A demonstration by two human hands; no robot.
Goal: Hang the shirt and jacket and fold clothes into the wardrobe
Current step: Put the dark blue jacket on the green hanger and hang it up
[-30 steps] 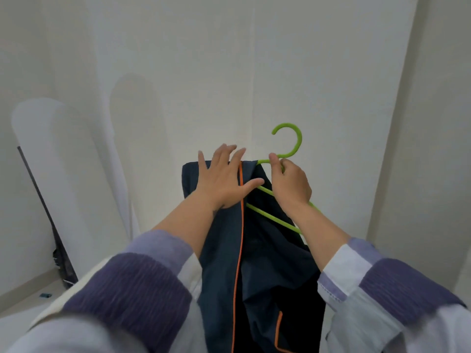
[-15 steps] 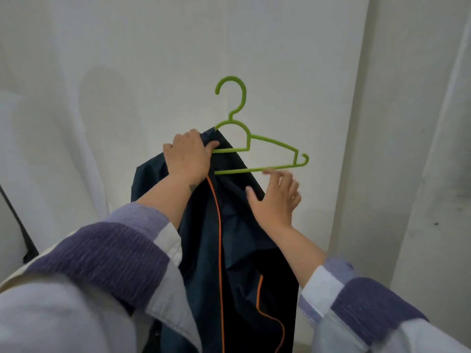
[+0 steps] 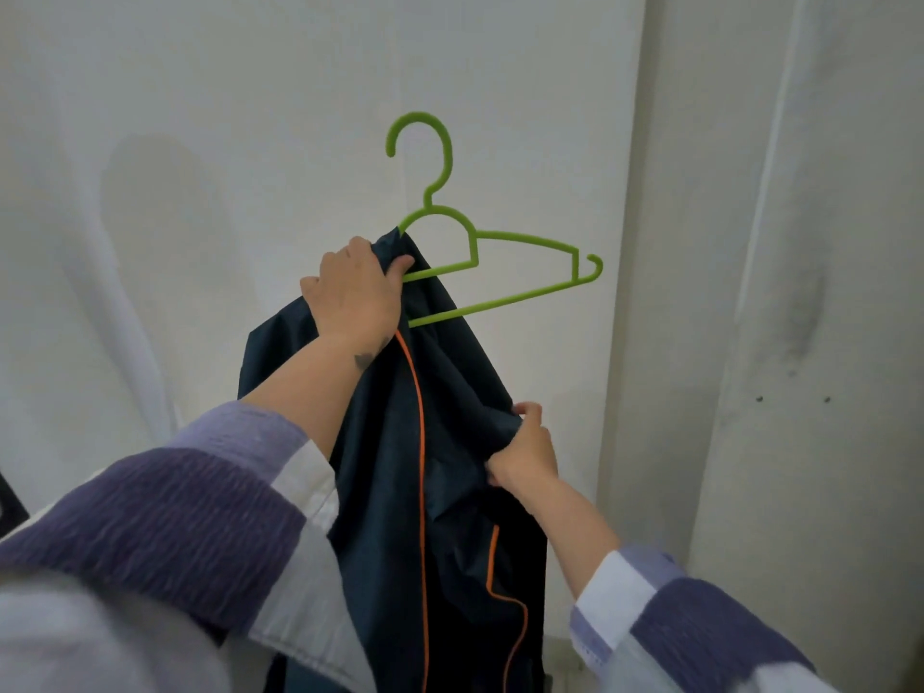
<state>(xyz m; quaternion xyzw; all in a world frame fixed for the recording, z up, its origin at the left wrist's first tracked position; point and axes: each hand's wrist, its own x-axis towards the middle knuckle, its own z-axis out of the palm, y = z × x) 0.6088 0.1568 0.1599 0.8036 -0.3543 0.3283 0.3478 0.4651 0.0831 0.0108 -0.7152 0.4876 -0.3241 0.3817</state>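
Observation:
A dark navy jacket [image 3: 450, 492] with orange piping hangs down the middle of the view. Its top left part covers the left arm of a bright green plastic hanger [image 3: 500, 252], whose hook points up and whose right arm sticks out bare. My left hand [image 3: 352, 292] grips the jacket's top together with the hanger's left side, held up in front of a white wall. My right hand [image 3: 525, 450] pinches a fold of the jacket's fabric lower down on the right.
A white wall [image 3: 250, 117] fills the background, with a corner and a lighter vertical panel [image 3: 800, 292] on the right. A dark object [image 3: 10, 502] shows at the far left edge.
My right hand has dropped from under the hanger's lower bar and taken hold of the jacket fabric lower down. The left hand keeps holding the hanger and jacket top.

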